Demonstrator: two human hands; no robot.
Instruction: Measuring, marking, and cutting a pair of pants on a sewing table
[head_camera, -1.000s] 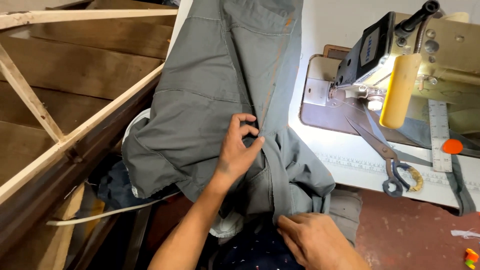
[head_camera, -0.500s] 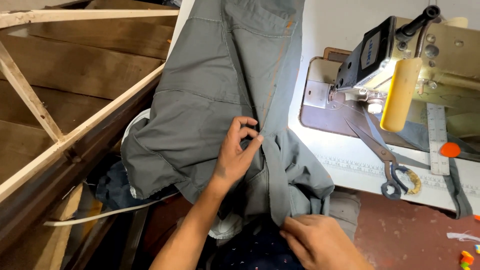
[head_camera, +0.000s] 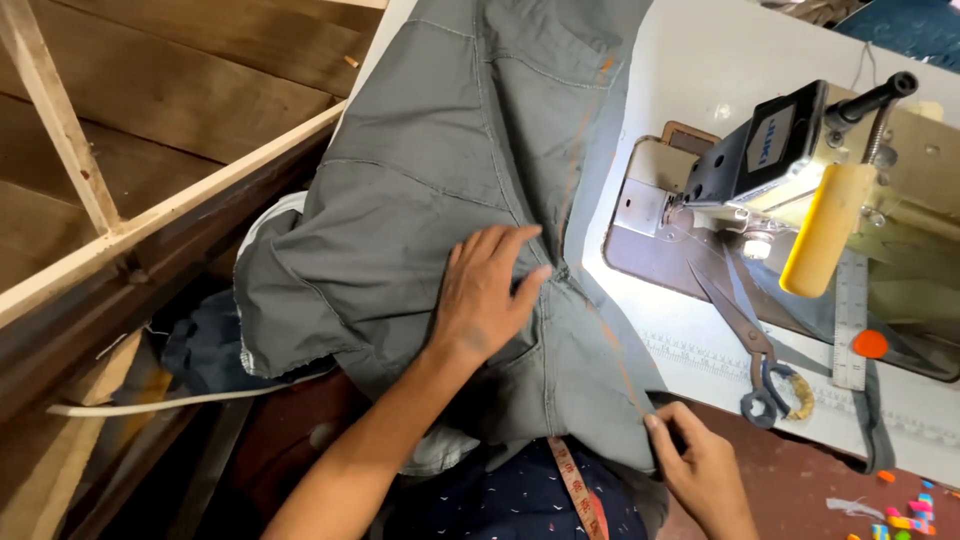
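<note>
A grey garment of heavy cloth lies spread over the white sewing table and hangs off its near edge. My left hand rests flat on the cloth near its middle seam, fingers spread. My right hand pinches the garment's lower right edge by the table's front. An orange measuring tape hangs below the cloth, over dark blue dotted fabric.
A sewing machine with a yellow part stands at the right. Scissors lie beside it, with a ruler and an orange disc. Wooden framing rises at the left. Small coloured scraps lie on the red floor.
The bunched lower part of the garment has been pulled flatter. My right hand has shifted right to the cloth's edge. My left hand has gone from gripping the seam to lying flat.
</note>
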